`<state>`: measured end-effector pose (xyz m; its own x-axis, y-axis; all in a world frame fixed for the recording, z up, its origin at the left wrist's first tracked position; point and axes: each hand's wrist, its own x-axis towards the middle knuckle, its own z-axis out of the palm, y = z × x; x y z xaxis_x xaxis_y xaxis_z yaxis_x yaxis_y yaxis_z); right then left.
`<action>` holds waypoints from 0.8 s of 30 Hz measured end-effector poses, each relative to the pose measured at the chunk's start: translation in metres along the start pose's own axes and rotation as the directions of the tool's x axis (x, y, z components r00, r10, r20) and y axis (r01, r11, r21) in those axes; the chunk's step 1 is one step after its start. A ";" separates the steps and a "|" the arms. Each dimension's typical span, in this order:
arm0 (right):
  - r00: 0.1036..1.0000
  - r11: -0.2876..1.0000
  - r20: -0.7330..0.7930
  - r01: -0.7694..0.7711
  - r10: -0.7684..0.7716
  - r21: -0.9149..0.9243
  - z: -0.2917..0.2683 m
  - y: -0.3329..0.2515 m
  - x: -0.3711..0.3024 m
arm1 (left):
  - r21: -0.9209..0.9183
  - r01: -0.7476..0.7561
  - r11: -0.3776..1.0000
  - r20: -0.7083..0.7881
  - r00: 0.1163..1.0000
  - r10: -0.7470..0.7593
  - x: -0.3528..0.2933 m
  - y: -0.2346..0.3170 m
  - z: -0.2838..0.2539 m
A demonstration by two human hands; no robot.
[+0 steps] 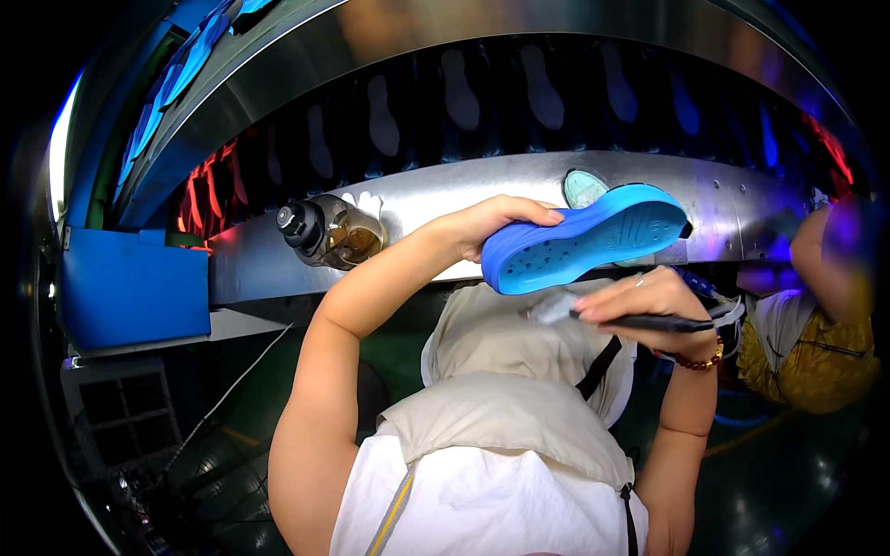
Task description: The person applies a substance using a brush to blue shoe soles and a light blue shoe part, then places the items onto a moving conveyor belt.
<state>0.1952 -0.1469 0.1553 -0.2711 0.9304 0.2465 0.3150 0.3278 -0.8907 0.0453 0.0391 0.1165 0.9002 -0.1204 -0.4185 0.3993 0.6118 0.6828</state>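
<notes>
My left hand (508,219) clasps the blue sole (603,246) above the bench (431,193)'s near edge; probably light, springy: grip its sides. My right hand (656,296) is closed around a black-handled tool (666,323).

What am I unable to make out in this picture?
In the head view:
Left hand: some fingertips hidden behind the blue shoe piece.
Pale green piece: lower part hidden by the blue shoe piece.
Black-handled tool in the right hand: pale end blurred, seemingly by motion.
Another person's arm: blurred at the dark right rim.

Bottle (345,233) left of sole (589,239), probable brush (653,322) nearer
</notes>
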 end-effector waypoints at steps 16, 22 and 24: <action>0.985 0.999 -0.170 -0.034 0.039 0.033 -0.009 0.017 -0.017 | -0.067 -0.090 0.994 -0.301 0.951 0.066 -0.030 -0.002 -0.022; 0.958 0.991 -0.259 -0.104 0.123 0.085 0.007 0.028 -0.017 | 0.018 -0.230 0.973 -0.306 0.925 0.224 -0.046 0.002 -0.026; 0.962 0.996 -0.268 -0.030 0.051 0.082 0.005 0.020 -0.021 | -0.204 -0.238 0.950 -0.359 0.920 0.154 -0.043 0.009 -0.021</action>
<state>0.2029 -0.1604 0.1307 -0.0015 0.9559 0.2938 0.2469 0.2851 -0.9262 0.0066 0.0659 0.1283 0.8276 0.2644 -0.4952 0.1292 0.7688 0.6263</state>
